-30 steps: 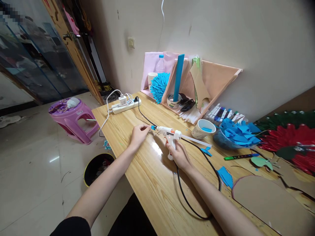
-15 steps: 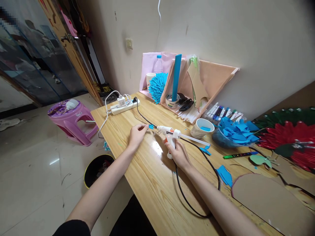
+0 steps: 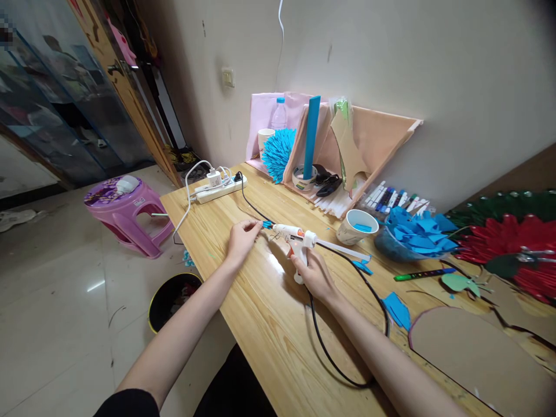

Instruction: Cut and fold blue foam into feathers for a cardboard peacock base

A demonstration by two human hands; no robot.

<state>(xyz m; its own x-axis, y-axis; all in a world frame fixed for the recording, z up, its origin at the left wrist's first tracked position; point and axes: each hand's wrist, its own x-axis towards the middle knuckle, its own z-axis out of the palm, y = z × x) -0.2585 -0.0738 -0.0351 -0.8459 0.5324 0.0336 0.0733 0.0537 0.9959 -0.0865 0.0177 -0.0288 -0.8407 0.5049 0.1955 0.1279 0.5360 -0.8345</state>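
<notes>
Between its thumb and fingers, my left hand (image 3: 244, 237) pinches a small piece of blue paper (image 3: 267, 225) just above the table. My right hand (image 3: 316, 272) is wrapped round the handle of a white hot glue gun (image 3: 297, 237). The gun's nozzle points left and is at or very near the blue piece; whether they touch I cannot tell. A long translucent glue stick (image 3: 343, 250) sticks out of the gun's back end. From the handle a black cord (image 3: 319, 341) loops over the wooden table (image 3: 264, 341).
A paper cup (image 3: 357, 229) and a bowl of blue paper pieces (image 3: 412, 237) stand to the right. Further right lie a red paper flower (image 3: 516, 249) and a cardboard sheet (image 3: 473, 353). A power strip (image 3: 221, 190) sits at the far left corner, a bin (image 3: 158, 301) below the edge.
The glue gun has shifted slightly left, bringing its nozzle to the blue paper piece. My left hand has stayed nearly still.
</notes>
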